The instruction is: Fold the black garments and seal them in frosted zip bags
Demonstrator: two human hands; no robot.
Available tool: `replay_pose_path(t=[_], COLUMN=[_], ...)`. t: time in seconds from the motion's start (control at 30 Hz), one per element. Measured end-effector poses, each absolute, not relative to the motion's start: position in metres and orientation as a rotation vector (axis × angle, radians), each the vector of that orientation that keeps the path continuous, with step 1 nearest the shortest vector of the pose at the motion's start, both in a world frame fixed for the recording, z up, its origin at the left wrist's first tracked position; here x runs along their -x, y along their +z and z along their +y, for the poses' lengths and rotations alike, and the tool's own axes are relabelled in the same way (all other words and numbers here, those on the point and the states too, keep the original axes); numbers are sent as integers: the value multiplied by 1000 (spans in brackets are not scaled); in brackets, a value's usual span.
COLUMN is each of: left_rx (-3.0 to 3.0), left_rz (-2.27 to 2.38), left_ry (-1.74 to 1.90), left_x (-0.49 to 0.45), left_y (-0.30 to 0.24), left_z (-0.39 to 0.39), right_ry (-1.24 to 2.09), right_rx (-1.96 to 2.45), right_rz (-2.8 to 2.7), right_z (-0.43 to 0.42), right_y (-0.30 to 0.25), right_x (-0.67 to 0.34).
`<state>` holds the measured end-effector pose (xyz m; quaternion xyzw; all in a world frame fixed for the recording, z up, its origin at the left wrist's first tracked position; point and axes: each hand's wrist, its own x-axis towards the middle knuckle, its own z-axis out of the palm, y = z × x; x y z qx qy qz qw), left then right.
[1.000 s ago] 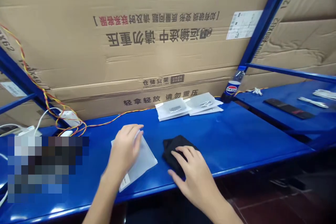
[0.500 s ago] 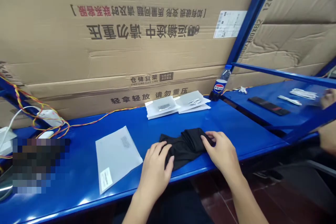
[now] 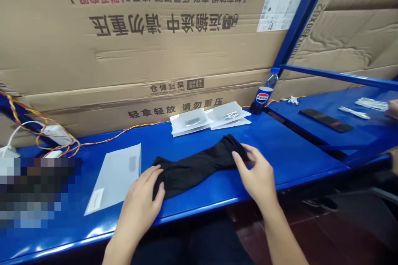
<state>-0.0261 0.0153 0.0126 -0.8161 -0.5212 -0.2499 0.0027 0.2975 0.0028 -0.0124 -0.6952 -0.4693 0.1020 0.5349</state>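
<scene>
A black fabric piece (image 3: 195, 165) lies stretched out along the front of the blue shelf surface (image 3: 280, 149). My left hand (image 3: 143, 201) grips its left end, fingers curled over the cloth. My right hand (image 3: 256, 174) pinches its right end, which is still bunched. A flat frosted plastic bag (image 3: 116, 176) with a white label lies on the shelf just left of my left hand, apart from it.
A stack of frosted packets (image 3: 209, 119) lies at the back against the cardboard boxes (image 3: 155, 49). A cola bottle (image 3: 264, 93) stands by the blue upright. Coloured wires (image 3: 43, 136) run at left. A dark remote-like bar (image 3: 326, 120) and white cables lie on the right shelf; another person's hand (image 3: 393, 105) shows at the edge.
My left hand left the plastic bag and took the cloth's left end. Both hands moved apart, and the folded black cloth has been drawn out into a long strip.
</scene>
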Motion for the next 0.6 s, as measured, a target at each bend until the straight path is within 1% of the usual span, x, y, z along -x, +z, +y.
replay_pose_path(t=[0.1,0.23,0.4,0.5,0.6], left_rx=[2531,2545,2568,2651,2873], left_rz=[-1670,-1675,-1626,-1532,-1290], left_ry=[-784,-870,-1258,-1434,-1345], left_x=[39,32,19,26,38], left_y=[19,28,45,54,55], left_z=[24,42,46,22,-9], right_ry=[217,270,315,480,674], right_rx=[1739,1652,1515,1344,1279], right_rz=[-1162,-1271,-1293,-1181,-1281], right_z=[4,14,29,11,-22], right_y=[-15,-11,0,2,-2], right_x=[-323,-328,-324,-334,-355])
